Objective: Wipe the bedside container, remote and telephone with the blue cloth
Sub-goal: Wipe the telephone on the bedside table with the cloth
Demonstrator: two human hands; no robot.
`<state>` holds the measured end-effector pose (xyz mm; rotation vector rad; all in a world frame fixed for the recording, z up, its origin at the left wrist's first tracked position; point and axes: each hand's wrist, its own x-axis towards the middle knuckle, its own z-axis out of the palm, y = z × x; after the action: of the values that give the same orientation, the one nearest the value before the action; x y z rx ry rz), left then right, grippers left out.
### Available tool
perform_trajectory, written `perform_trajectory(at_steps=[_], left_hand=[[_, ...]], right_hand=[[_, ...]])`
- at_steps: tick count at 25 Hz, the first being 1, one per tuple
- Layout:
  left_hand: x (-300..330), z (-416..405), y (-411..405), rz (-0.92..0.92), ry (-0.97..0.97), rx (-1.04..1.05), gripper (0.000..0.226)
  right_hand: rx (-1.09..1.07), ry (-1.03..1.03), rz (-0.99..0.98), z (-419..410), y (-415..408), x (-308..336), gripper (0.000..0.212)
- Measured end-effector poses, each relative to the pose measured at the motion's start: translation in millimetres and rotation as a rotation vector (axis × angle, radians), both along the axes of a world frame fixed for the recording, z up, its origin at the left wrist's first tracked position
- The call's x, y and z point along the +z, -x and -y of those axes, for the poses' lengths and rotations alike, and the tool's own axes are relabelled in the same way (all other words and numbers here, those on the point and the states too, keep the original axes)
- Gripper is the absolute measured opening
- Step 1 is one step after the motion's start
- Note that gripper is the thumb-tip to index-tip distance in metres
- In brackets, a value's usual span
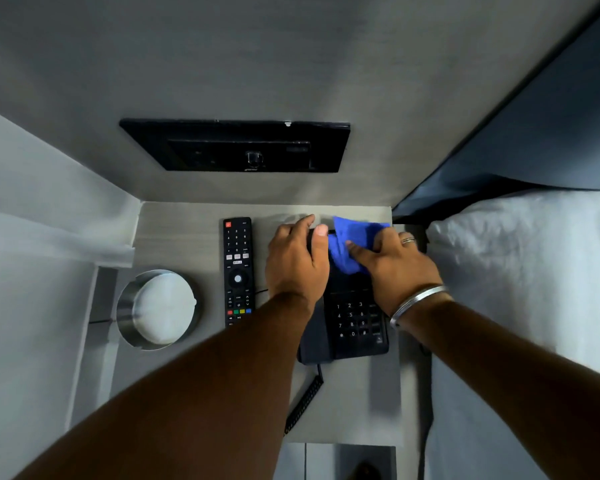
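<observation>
A black telephone [355,323] sits on the bedside table [187,244], its keypad facing up and its coiled cord trailing toward me. My left hand [297,261] grips the handset along the phone's left side. My right hand [395,261] presses the blue cloth [350,244] onto the phone's upper part. A black remote [238,271] lies flat to the left of the phone. Further left stands the round metal container [158,310] with a white inside, near the table's left edge.
A black switch panel [236,145] is mounted on the wall behind the table. A white pillow and bed [520,271] border the table on the right. White curtain fabric [42,237] hangs at the left. Bare tabletop lies in front of the phone.
</observation>
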<state>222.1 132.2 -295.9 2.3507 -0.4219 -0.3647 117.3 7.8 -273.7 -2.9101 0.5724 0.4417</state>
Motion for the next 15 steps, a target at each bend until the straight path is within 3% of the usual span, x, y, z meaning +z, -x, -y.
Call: perform_trajectory(at_steps=[2,7,12,15], left_hand=[[1,-1,1,0.010,-0.005,-0.012,0.073],[2,0,0,0.004,-0.033,-0.011,0.077],[4,0,1,0.006,-0.021,-0.005,0.076],[4,-1,0,0.016,-0.032,-0.014,0.076]], right_hand=[[-0.068,0.024,-0.010,19,8,3,0.056],[0.146,-0.013,0.007,-21,-15,2,0.055],[0.045,0.018,-0.044,1,25,8,0.057],[-0.007,0.037,-0.004,0,4,6,0.054]])
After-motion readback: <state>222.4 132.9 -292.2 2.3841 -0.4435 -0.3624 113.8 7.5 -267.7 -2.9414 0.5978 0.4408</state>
